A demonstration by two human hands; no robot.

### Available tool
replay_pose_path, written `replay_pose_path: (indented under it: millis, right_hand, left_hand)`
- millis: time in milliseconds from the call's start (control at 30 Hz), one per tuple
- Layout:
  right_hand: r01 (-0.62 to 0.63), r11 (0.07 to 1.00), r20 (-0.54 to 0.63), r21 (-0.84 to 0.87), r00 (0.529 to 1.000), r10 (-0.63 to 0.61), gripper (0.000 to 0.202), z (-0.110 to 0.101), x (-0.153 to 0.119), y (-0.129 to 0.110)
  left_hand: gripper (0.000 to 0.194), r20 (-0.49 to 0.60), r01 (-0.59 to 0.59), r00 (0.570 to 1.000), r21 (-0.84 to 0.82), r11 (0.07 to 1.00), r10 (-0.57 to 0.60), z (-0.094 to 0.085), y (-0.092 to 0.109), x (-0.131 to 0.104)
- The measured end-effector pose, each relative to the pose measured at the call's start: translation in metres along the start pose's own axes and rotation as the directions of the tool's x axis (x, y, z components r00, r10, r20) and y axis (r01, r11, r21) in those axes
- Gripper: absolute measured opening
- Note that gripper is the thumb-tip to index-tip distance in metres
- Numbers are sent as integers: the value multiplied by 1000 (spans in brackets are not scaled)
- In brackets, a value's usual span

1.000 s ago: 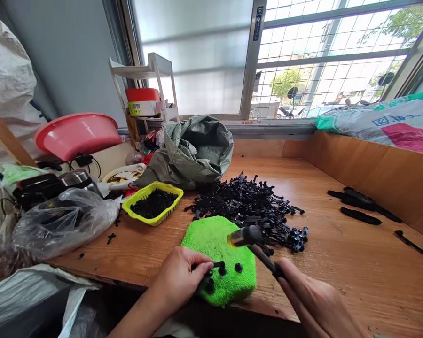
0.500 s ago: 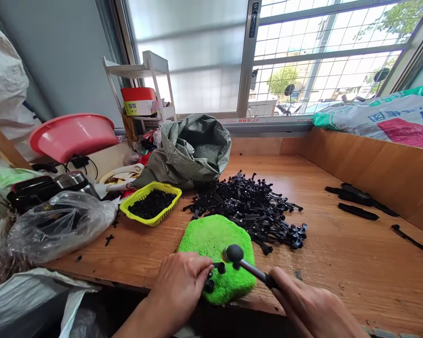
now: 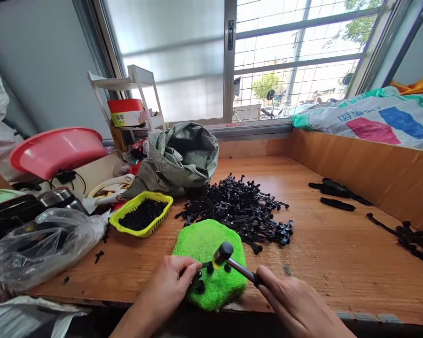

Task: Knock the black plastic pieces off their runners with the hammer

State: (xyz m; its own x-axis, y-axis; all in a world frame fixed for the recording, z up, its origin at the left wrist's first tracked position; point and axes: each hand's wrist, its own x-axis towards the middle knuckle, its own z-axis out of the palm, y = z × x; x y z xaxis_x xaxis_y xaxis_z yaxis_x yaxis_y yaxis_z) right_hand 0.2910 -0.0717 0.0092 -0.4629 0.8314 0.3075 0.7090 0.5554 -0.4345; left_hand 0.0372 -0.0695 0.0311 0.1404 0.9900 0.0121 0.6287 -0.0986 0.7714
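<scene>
"What is the left hand doing?"

"It is pinching a slim black piece over the green pad, which is resting at the near edge of the tabletop."

"And the right hand?"

"It is gripping a hammer by the handle. The hammer's head is appearing just beside that piece; contact is not showing clearly."

"What is lying around them?"

"A heap of black parts is lying behind the pad, a yellow basket is holding small dark pieces to the left, and a grey-green sack is slumping behind both."
</scene>
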Motion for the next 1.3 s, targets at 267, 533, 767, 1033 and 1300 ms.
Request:
replay_pose_path:
  millis: [267, 533, 767, 1033, 1300]
  right_hand:
    - [-278, 606, -30, 745, 894, 447, 51, 13, -14, 47]
    - [-303, 332, 159, 893, 904, 398, 46, 13, -9, 43]
    - [-311, 234, 201, 921, 895, 399, 46, 9, -12, 37]
    - [-305, 306, 164, 902, 897, 410, 44, 13, -16, 43]
    - [-192, 880, -225, 434, 923, 312, 44, -1, -25, 29]
  left_hand:
    - [44, 96, 195, 972, -837, 512, -214, 7, 7, 28]
    - [28, 153, 285, 945, -819, 498, -289, 30, 22, 50]
    - [13, 170, 335, 924, -792, 510, -343, 34, 27, 51]
    - [19, 133, 307, 934, -772, 557, -331, 38, 25, 52]
    - [37, 130, 270, 950, -800, 536, -285, 40, 20, 50]
